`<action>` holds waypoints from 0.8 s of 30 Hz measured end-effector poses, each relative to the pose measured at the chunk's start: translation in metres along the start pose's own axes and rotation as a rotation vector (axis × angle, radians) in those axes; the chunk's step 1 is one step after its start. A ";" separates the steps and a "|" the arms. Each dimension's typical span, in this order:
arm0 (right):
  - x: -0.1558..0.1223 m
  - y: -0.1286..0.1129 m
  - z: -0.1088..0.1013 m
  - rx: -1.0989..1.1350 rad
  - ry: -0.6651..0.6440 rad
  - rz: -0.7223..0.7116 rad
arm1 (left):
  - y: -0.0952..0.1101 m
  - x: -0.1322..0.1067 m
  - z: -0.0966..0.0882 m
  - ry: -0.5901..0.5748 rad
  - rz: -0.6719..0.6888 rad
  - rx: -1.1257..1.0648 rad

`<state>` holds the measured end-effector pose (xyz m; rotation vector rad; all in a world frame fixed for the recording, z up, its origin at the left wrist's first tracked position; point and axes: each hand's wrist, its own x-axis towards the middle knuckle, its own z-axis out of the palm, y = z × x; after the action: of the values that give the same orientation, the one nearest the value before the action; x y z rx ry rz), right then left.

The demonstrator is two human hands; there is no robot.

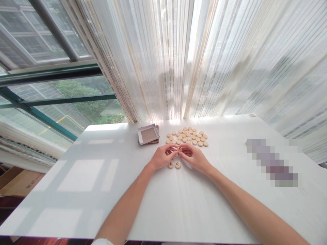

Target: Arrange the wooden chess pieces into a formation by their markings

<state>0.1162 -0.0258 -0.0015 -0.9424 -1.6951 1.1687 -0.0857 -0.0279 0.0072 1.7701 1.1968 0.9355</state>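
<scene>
Between my fingertips is a round Chinese chess piece [179, 149] with a red character facing me. My left hand [163, 156] pinches it from the left, and my right hand [192, 155] grips it from the right. Just below the hands, two more pieces lie flat on the table, a piece with a dark character [171, 165] and another dark-marked piece [177, 165] beside it. Beyond my hands spreads a loose group of plain-looking wooden pieces [189, 138], several of them close together; my fingers cover part of the nearest ones.
A shallow open box [148, 133] sits on a darker box part at the back left of the white table [102, 190]. A blurred-out object [273, 163] lies on the right. Striped curtains [173, 61] hang behind the table's far edge, with a window at left.
</scene>
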 end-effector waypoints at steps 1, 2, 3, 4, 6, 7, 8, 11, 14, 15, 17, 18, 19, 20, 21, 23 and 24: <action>0.000 -0.001 0.000 -0.002 -0.004 -0.002 | 0.000 0.000 0.000 0.001 -0.002 -0.002; 0.000 -0.001 0.000 -0.005 -0.005 -0.003 | 0.001 0.000 0.000 0.001 -0.004 -0.004; 0.000 -0.002 0.000 -0.009 -0.006 -0.003 | 0.001 0.000 0.000 0.000 -0.006 -0.005; 0.000 -0.002 0.000 -0.012 -0.005 -0.003 | 0.001 0.000 0.000 -0.002 -0.007 -0.006; 0.000 -0.002 0.000 -0.018 -0.002 -0.003 | 0.000 0.000 0.000 -0.003 -0.008 -0.005; 0.000 -0.002 0.000 -0.019 -0.002 -0.004 | 0.000 0.000 0.000 -0.002 -0.009 -0.004; 0.000 -0.002 0.000 -0.020 -0.003 -0.005 | 0.000 0.000 0.000 0.000 -0.012 -0.002; 0.000 -0.002 0.000 -0.027 -0.001 0.000 | 0.000 0.000 0.000 0.000 -0.017 -0.007; -0.001 -0.003 0.000 -0.033 -0.011 -0.002 | 0.000 0.000 0.000 0.002 -0.020 -0.010; -0.001 -0.004 0.000 -0.033 -0.015 -0.004 | 0.000 0.000 0.000 0.005 -0.025 -0.010; -0.002 -0.004 0.000 -0.033 -0.017 -0.006 | 0.000 0.000 0.001 0.011 -0.033 -0.011; -0.002 -0.005 0.000 -0.033 -0.017 -0.005 | -0.001 0.000 0.001 0.011 -0.037 -0.012; -0.002 -0.005 0.001 -0.035 -0.018 -0.004 | -0.001 0.000 0.001 0.011 -0.040 -0.014; -0.002 -0.006 0.001 -0.036 -0.019 -0.003 | -0.001 0.001 0.001 0.011 -0.043 -0.015; -0.002 -0.006 0.001 -0.037 -0.020 -0.003 | -0.001 0.001 0.001 0.012 -0.046 -0.015; -0.002 -0.006 0.001 -0.039 -0.021 -0.004 | -0.002 0.001 0.001 0.017 -0.049 -0.014; -0.002 -0.006 0.001 -0.038 -0.021 -0.005 | -0.001 0.001 0.001 0.017 -0.047 -0.014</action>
<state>0.1151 -0.0296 0.0041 -0.9516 -1.7411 1.1499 -0.0852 -0.0267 0.0057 1.7183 1.2349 0.9313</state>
